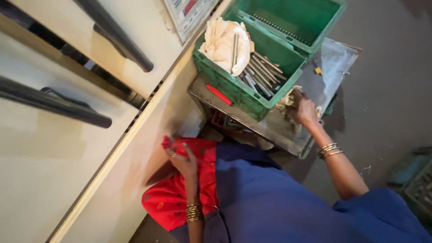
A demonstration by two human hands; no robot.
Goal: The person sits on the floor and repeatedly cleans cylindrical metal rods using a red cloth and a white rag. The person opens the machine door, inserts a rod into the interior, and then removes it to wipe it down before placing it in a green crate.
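My right hand (302, 109) is closed around a crumpled white rag (285, 101) on a grey metal tray (330, 67), just beside the near green crate (238, 87). That crate holds several metal rods (263, 74) and a bundled white cloth (222, 42). My left hand (183, 158) rests with fingers spread on the red fabric (173, 193) over my knee, holding nothing. Bangles sit on both wrists. A blue garment (270, 198) covers my lap.
A second green crate (292, 18) stands behind the first. A red-handled tool (219, 94) lies on the tray's left edge. A cream machine housing (67, 135) with black bar handles (54, 104) fills the left. Dark grey floor (387, 99) lies to the right.
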